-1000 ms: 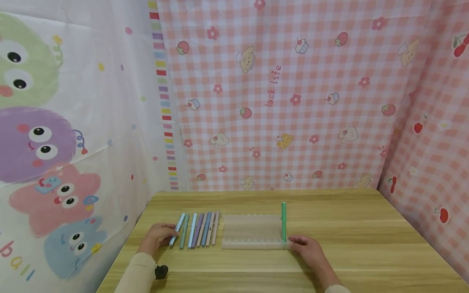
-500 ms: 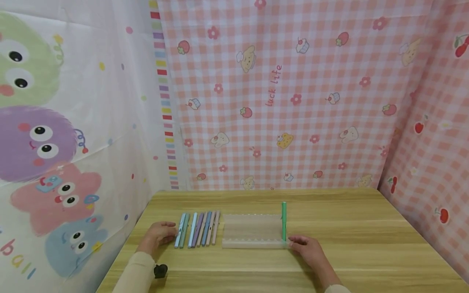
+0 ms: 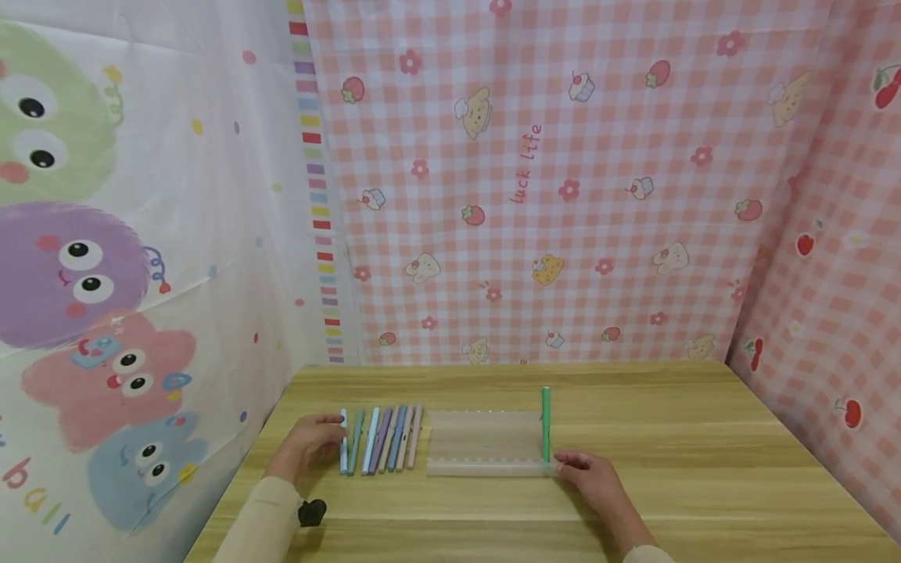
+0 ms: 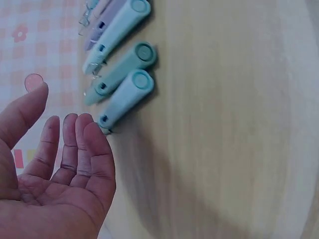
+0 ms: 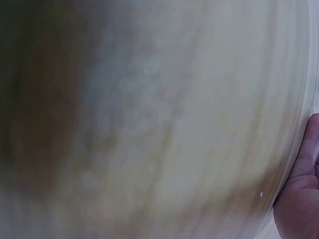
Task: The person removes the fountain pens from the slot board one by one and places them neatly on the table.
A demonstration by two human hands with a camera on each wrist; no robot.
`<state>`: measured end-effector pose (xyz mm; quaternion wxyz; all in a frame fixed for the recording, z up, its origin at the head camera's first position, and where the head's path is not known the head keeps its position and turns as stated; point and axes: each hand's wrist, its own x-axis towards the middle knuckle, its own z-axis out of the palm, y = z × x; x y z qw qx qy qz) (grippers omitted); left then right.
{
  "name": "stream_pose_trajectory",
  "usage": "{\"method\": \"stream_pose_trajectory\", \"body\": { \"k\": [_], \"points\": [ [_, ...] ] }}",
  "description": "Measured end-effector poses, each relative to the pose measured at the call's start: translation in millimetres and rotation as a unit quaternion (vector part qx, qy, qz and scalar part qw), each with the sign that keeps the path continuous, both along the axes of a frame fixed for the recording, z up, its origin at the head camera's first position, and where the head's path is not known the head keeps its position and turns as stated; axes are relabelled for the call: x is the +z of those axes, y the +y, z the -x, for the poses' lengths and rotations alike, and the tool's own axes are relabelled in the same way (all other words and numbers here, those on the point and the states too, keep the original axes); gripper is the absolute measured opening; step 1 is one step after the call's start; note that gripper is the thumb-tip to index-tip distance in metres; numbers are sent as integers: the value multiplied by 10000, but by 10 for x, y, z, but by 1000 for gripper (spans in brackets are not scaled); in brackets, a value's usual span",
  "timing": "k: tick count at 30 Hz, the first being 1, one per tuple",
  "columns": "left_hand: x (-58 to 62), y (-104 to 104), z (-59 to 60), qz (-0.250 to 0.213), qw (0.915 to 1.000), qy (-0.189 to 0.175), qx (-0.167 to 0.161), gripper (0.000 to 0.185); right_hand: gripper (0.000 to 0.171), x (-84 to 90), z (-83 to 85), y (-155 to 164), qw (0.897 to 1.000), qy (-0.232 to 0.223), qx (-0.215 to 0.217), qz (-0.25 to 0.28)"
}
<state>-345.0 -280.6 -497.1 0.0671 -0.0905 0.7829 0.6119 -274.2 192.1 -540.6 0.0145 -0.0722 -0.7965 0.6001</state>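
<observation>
In the head view, my left hand (image 3: 310, 439) is beside the leftmost light blue pen (image 3: 343, 463), its fingertips overlapping the pen's upper half. The left wrist view shows that hand (image 4: 70, 184) with relaxed, slightly bent fingers and the thumb apart, fingertips right by the near pen (image 4: 127, 97). A grey-green pen (image 3: 356, 446) lies just right of it. My right hand (image 3: 587, 477) pinches the right end of a clear plastic pen tray (image 3: 486, 469) with thumb and fingers. One bright green pen (image 3: 545, 422) lies across the tray's right end.
Several more pens in pale blue, purple, blue and pinkish tones, such as a purple pen (image 3: 381, 442), lie in a row left of the tray. The wooden table (image 3: 676, 422) meets a checked cloth (image 3: 605, 234) at its back. A black object (image 3: 312, 513) sits by the left wrist.
The leftmost light blue pen has turned from a slant to nearly straight, first shifting right against the grey-green pen, then apart from it. My left hand has risen slightly; the right hand stays put.
</observation>
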Motion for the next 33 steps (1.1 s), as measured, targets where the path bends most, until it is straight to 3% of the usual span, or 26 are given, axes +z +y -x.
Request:
{"method": "stream_pose_trajectory", "body": {
  "k": [14, 24, 33],
  "points": [
    [-24, -71, 117, -256, 9980, 231, 520, 51, 21, -12, 11, 13, 10000, -25, -31, 67],
    [-119, 17, 190, -246, 9977, 307, 550, 52, 18, -46, 29, 21, 9999, 47, -66, 76],
    [-114, 34, 197, -345, 9970, 263, 641, 55, 19, -57, 37, 22, 9999, 101, 7, 29]
  ]
}}
